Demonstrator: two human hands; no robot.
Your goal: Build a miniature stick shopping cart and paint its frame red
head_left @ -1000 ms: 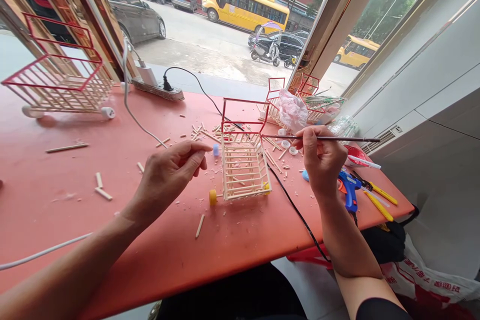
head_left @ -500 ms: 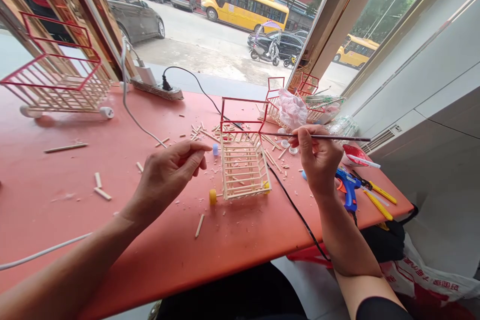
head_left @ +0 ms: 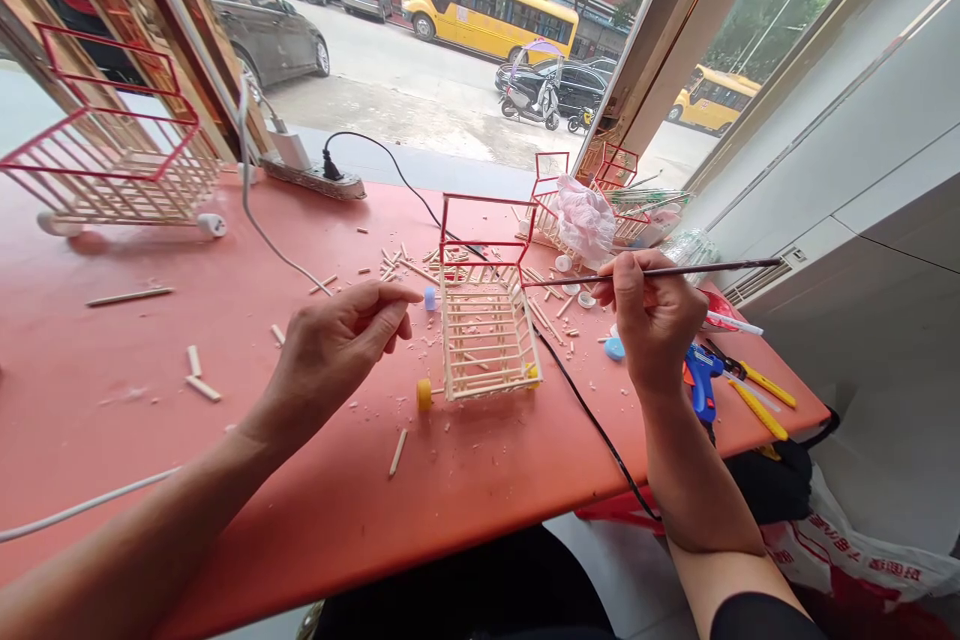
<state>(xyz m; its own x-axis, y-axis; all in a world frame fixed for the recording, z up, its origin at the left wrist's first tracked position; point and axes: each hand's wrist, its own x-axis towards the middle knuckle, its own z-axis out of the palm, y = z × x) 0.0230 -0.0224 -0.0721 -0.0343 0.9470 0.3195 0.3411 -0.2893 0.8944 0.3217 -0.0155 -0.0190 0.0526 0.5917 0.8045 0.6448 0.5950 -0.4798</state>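
A small shopping cart model made of wooden sticks stands on the table, its handle frame and top edge painted dark red. Yellow wheels show at its near end, and a blue-violet wheel at its far left. My right hand is closed around a thin paintbrush. The brush reaches left, its tip at the cart's right upper corner by the red crossbar. Left of the cart, my left hand hangs with fingers curled together and nothing visible in them, close to the blue-violet wheel.
Another stick cart stands at the left, with more behind a crumpled pink plastic bag. Stick offcuts lie about. At right are a blue glue gun, yellow-handled pliers and a red paint container. A black cable crosses the table.
My right hand has shifted slightly right and the brush tip has moved down from the red crossbar towards the cart's right side. My left hand and the cart stay put.
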